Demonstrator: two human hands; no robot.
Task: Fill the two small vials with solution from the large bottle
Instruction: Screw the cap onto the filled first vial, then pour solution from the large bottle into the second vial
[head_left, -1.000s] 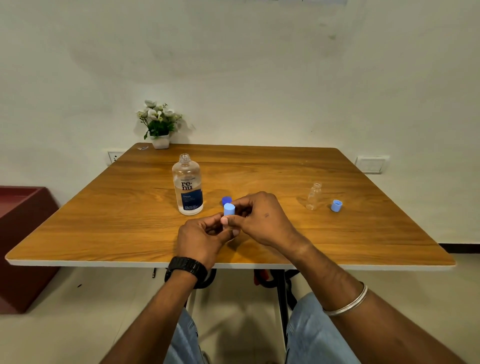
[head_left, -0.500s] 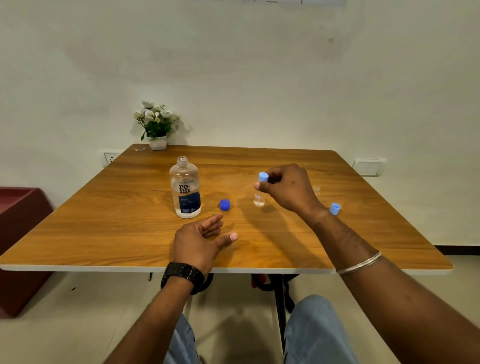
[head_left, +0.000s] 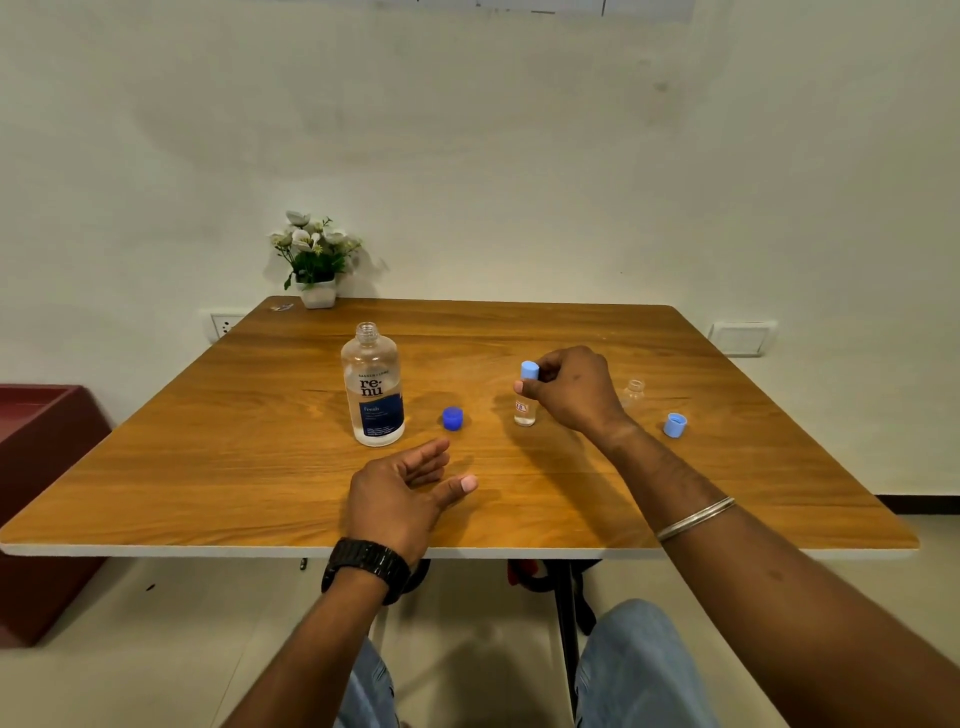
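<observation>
Holding everything up is the big wooden tabletop (head_left: 260, 467), and all the things sit in its middle part where both arms can get to them. The next biggest thing is the large bottle (head_left: 373, 387), which stands straight up with its top off, most likely so the solution can be poured again. Its dark blue cap (head_left: 452, 418) lies just beside it on the right, close by so it is easy to find later. The left hand (head_left: 402, 491) rests low near the front of the tabletop with its fingers loose and spread, holding nothing; it seems to be waiting for its next job. The right hand (head_left: 569, 387) reaches farther out and pinches the light blue cap of a small vial (head_left: 524, 410) between thumb and fingers. This vial stands on the tabletop, closed, with clear solution inside, so it looks like it is being set down, finished. Behind that hand stands the second small vial (head_left: 634, 392), open and clear; I cannot tell if it has anything in it. Its light blue cap (head_left: 675, 424) lies near it on the right, kept off so the vial can be filled, which I think is what is left to do.
</observation>
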